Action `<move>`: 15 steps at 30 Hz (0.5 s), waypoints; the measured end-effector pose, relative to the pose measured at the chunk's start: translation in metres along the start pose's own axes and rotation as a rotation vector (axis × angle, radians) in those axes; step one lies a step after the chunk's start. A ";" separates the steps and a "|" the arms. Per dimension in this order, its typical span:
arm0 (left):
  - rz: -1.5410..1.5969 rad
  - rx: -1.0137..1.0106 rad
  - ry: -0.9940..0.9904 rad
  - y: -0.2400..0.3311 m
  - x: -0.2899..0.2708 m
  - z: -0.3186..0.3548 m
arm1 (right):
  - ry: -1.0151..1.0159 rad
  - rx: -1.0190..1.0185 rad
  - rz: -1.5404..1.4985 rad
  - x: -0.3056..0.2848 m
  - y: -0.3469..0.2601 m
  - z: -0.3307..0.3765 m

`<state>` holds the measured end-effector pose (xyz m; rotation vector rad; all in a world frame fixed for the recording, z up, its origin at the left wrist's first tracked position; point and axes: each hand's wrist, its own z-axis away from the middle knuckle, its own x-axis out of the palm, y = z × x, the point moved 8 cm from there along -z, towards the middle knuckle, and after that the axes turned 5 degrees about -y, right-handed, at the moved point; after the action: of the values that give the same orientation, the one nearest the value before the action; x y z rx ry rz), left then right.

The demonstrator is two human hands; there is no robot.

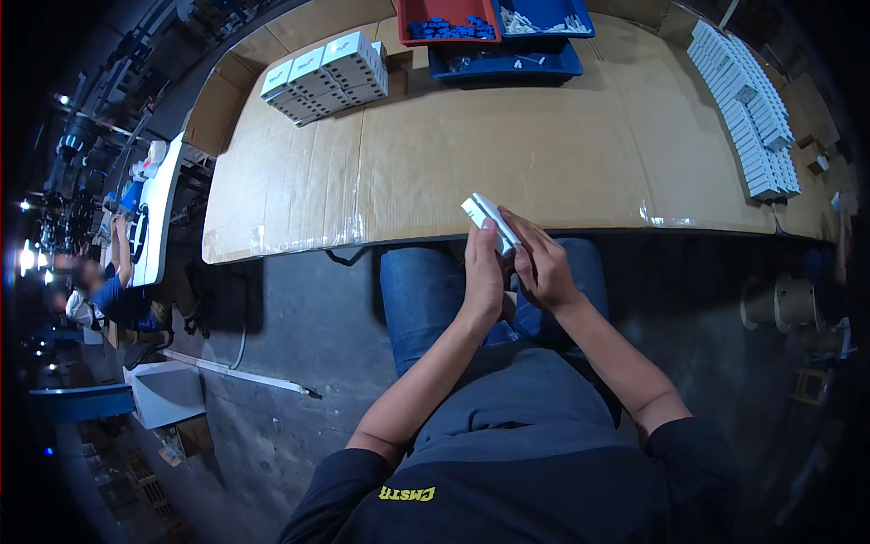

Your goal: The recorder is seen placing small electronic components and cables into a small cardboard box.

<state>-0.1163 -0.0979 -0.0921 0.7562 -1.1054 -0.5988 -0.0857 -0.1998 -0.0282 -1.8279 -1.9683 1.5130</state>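
I hold a small white box (pixel 486 214) just in front of the table's near edge, above my lap. My left hand (pixel 484 275) grips it from below and on its left side. My right hand (pixel 541 263) is closed on its right side, fingers along the box. The box is tilted, one end pointing up and to the left. A stack of similar white boxes (pixel 328 76) sits at the far left of the cardboard-covered table (pixel 507 154). A long row of white boxes (pixel 748 109) runs along the far right.
A red bin (pixel 446 20) with blue parts and blue bins (pixel 517 54) with white parts stand at the back. A person in blue sits at the far left (pixel 104 290). A white bin (pixel 165 390) and a cardboard spool (pixel 787 304) are on the floor.
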 end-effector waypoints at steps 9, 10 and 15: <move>-0.349 0.429 -0.246 0.055 0.012 0.007 | -0.031 0.514 -0.769 -0.001 0.025 -0.001; -0.400 0.458 -0.292 0.055 0.017 0.010 | -0.048 0.550 -0.844 -0.001 0.021 -0.002; -0.439 0.497 -0.479 0.051 0.024 0.009 | 0.003 0.564 -0.850 -0.009 0.012 -0.007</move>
<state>-0.1134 -0.0870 -0.0360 1.3528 -1.5730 -0.9208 -0.0697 -0.2050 -0.0276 -0.6380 -1.6949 1.4965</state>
